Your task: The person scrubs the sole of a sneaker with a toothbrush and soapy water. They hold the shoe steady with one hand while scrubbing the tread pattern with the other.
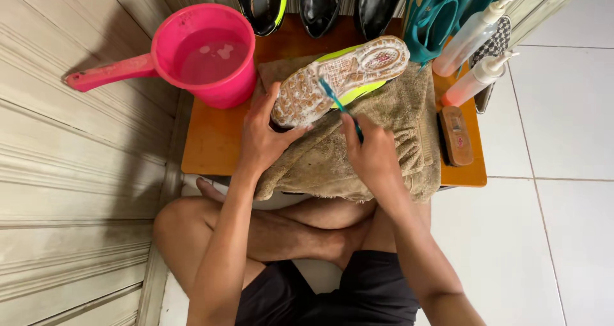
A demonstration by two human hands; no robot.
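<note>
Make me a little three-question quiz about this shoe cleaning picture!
1. True or false: the shoe lies sole up on the towel.
2. Which hand holds the toothbrush? A) left hand B) right hand
3. What colour is the dipper with water in it?

Key: 1 true; 2 B; 3 pink.

Bare wood shows at the low table's [214, 140] front-left corner; the pink dipper [208, 54] blocks its back-left corner, bottles [476, 79] and brush [456, 135] the right edge.
</note>
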